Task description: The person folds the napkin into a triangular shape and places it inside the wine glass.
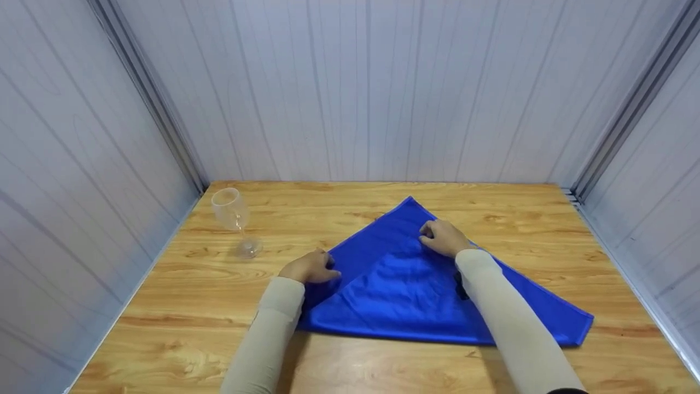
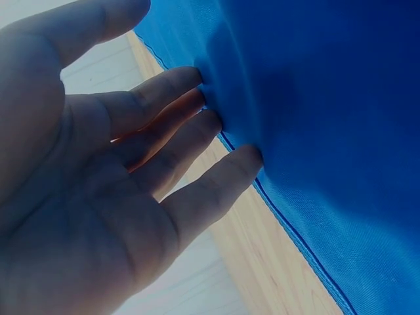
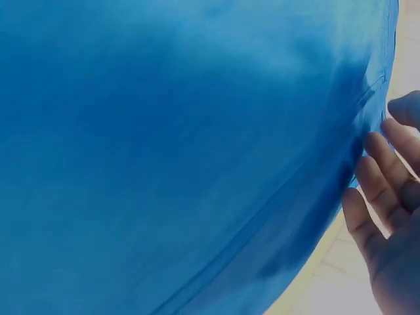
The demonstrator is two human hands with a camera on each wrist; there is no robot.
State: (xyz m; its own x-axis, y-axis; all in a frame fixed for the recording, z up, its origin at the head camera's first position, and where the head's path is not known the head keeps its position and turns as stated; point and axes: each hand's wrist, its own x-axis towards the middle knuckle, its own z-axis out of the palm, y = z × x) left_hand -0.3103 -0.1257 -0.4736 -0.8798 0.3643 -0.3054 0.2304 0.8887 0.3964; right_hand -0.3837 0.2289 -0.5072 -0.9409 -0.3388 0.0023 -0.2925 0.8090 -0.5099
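Note:
A blue cloth point(image 1: 404, 295) lies folded on the table, a corner pointing to the back wall and a long fold along the front. At its left edge is my left hand point(image 1: 310, 267). In the left wrist view, the fingertips point(image 2: 246, 157) touch the hemmed edge of the cloth, thumb apart and nothing gripped. My right hand point(image 1: 445, 238) is over the upper right part of the cloth, near the back corner. Its fingers are loosely bent in the right wrist view, with fingertips point(image 3: 357, 200) right at the cloth's edge.
A clear stemmed wine glass point(image 1: 231, 210) stands upright at the back left of the wooden table point(image 1: 180, 328). Pale panel walls point(image 1: 339, 93) enclose the table at the back and both sides. Something small and dark point(image 1: 461, 285) shows beside the right sleeve.

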